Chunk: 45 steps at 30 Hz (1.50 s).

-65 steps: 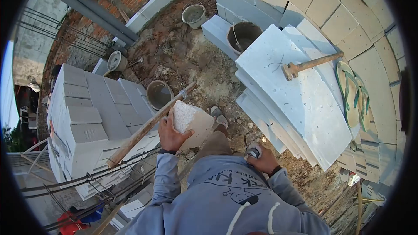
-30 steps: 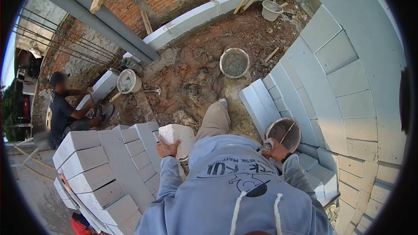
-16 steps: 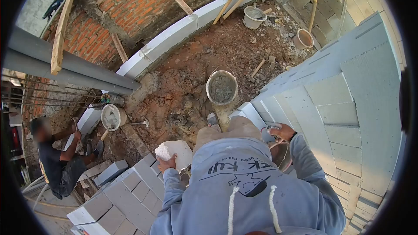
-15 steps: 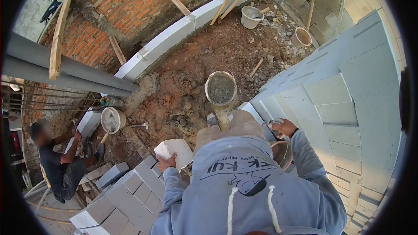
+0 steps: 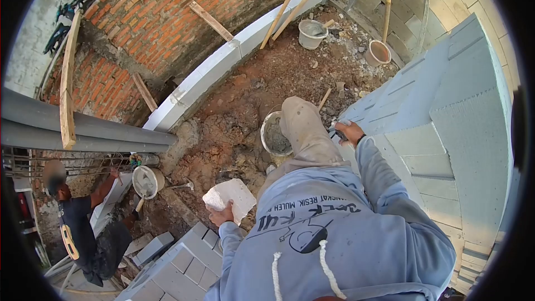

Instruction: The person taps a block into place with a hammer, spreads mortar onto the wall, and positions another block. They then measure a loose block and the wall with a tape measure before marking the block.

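Note:
A white lightweight concrete block (image 5: 237, 196) with rough, broken edges is in my left hand (image 5: 222, 213), whose fingers wrap round its near side. My right hand (image 5: 350, 132) is closed around a small dark-grey object (image 5: 336, 132), mostly hidden by the fingers; its kind cannot be made out. That hand is beside the stacked pale blocks (image 5: 409, 145) on the right. Past my raised knee stands a bucket of grey mortar (image 5: 274, 134), partly covered by my leg.
A low white block wall (image 5: 214, 67) curves along the brick wall (image 5: 150, 11). At left a co-worker (image 5: 89, 228) crouches by another mortar bucket (image 5: 147, 182). Two buckets (image 5: 312, 34) (image 5: 378, 53) stand at the back. More blocks (image 5: 181, 262) are stacked at lower left; grey pipes (image 5: 83, 128) cross the left side.
My leg has moved forward and now partly covers the middle bucket. My right hand has moved forward with the small object, and the block has shifted slightly right. The co-worker's arm now reaches toward the wall.

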Motion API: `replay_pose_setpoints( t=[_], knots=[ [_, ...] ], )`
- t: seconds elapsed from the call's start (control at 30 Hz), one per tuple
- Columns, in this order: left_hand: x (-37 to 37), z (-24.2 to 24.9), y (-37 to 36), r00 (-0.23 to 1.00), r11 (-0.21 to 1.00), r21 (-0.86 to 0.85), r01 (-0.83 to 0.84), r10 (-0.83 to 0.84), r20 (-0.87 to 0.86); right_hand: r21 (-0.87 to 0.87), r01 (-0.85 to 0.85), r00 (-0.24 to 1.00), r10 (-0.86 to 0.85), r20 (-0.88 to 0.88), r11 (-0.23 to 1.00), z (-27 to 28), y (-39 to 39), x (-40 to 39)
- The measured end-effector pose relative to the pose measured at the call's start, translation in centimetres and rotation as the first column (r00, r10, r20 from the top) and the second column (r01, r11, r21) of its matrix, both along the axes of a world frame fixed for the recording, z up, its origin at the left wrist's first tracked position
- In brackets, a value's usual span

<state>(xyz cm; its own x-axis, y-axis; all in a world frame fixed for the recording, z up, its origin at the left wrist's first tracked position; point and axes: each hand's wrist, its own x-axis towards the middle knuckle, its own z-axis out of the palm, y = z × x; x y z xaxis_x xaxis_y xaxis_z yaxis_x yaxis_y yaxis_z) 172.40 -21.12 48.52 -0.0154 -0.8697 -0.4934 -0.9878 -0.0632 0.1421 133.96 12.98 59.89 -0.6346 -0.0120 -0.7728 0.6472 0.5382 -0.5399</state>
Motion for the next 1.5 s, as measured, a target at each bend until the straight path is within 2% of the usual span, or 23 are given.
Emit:
replay_pose_setpoints(
  t=[0.07,0.17,0.23,0.37,0.47,0.53,0.57,0.67,0.7,0.73,0.77,0.8,0.87,0.93,1.03,1.13,1.17,1.23,1.3,1.37,1.4,1.47,1.5],
  knots=[
    [-0.3,0.2,1.3,0.997,0.999,-0.006,-0.031,0.031,0.074,-0.053,0.043,0.999,-0.042,0.013,0.998,-2.4,-1.1,-2.2],
    [0.0,-0.1,2.6,0.988,0.997,-0.014,-0.082,0.083,0.129,0.041,0.062,0.996,-0.059,-0.073,0.997,-5.3,-2.4,-6.0],
    [-0.1,-1.3,3.3,0.971,0.988,-0.086,-0.125,0.139,0.193,0.238,0.019,0.987,-0.056,0.15,0.971,-6.4,-3.1,-9.0],
    [-6.3,1.7,2.5,0.939,0.987,-0.111,-0.117,0.146,0.311,0.195,0.061,0.965,-0.108,0.239,0.979,-12.0,-2.8,-15.2],
    [-11.6,0.6,-0.5,0.932,0.979,-0.204,0.022,0.054,0.358,0.177,0.005,0.943,-0.064,0.327,0.984,-15.0,-2.9,-21.0],
    [-18.0,0.6,-2.6,0.923,0.959,-0.265,0.104,0.006,0.384,0.25,-0.284,0.893,0.16,0.422,0.926,-22.5,-1.5,-25.9],
    [-24.0,2.6,-3.4,0.894,0.976,-0.212,0.046,0.054,0.444,0.249,-0.275,0.895,0.153,0.418,0.929,-23.1,-1.3,-29.7],
    [-32.7,0.5,-8.0,0.937,0.914,-0.347,0.21,-0.086,0.34,0.17,-0.573,0.747,0.425,0.511,0.802,-20.4,-2.2,-37.0],
    [-37.7,2.0,-9.6,0.935,0.893,-0.316,0.32,-0.243,0.259,0.146,-0.656,0.682,0.499,0.535,0.74,-19.6,-2.1,-38.6],
    [-42.4,3.5,-10.7,0.908,0.861,-0.289,0.418,-0.383,0.171,0.144,-0.684,0.679,0.551,0.485,0.715,-21.7,-1.0,-40.1],
    [-47.3,4.6,-11.3,0.867,0.805,-0.336,0.489,-0.492,0.082,0.148,-0.683,0.677,0.545,0.495,0.715,-20.3,-0.7,-41.8],
    [-51.5,4.8,-12.2,0.836,0.772,-0.33,0.543,-0.532,0.134,0.178,-0.662,0.707,0.527,0.471,0.728,-17.5,-0.8,-44.4],
    [-59.9,6.0,-12.3,0.798,0.715,-0.423,0.556,-0.602,0.032,0.257,-0.642,0.746,0.51,0.43,0.722,-15.5,-0.6,-48.5],
    [-66.1,5.6,-13.0,0.726,0.67,-0.5,0.549,-0.679,-0.114,0.272,-0.509,0.858,0.46,0.228,0.816,-12.3,0.3,-50.8],
    [-75.0,6.5,-12.7,0.621,0.676,-0.464,0.572,-0.727,-0.293,0.313,-0.366,0.929,0.322,0.183,0.877,-9.0,2.7,-51.9],
    [-83.1,7.0,-10.4,0.477,0.617,-0.467,0.633,-0.786,-0.393,0.32,-0.388,0.917,0.397,0.04,0.864,-9.3,7.1,-48.8],
    [-85.7,7.4,-9.2,0.443,0.603,-0.439,0.666,-0.793,-0.419,0.322,-0.362,0.928,0.369,0.04,0.875,-11.6,9.4,-46.5],
    [-90.0,6.4,-7.2,0.295,0.555,-0.456,0.696,-0.8,-0.523,0.427,0.09,0.995,-0.1,0.001,0.9,-17.0,13.1,-41.5],
    [-94.1,7.4,-4.2,0.139,0.429,-0.474,0.769,-0.835,-0.532,0.231,0.53,0.808,-0.569,0.154,0.816,-9.3,10.7,-40.6],
    [-97.8,9.0,-1.1,0.068,0.355,-0.489,0.797,-0.856,-0.512,0.148,0.8,0.533,-0.802,0.268,0.581,-10.7,11.4,-37.5],
    [-99.6,9.3,0.2,0.035,0.323,-0.478,0.817,-0.855,-0.518,0.154,0.803,0.527,-0.806,0.269,0.576,-11.5,11.2,-36.4],
    [-102.8,8.9,2.5,0.005,0.32,-0.438,0.84,-0.812,-0.583,-0.039,0.944,0.322,-0.89,0.322,0.328,-13.1,11.4,-36.3],
    [-104.2,8.2,3.5,0.001,0.317,-0.44,0.841,-0.812,-0.583,-0.041,0.945,0.32,-0.891,0.322,0.324,-13.3,11.7,-38.0]
  ],
)
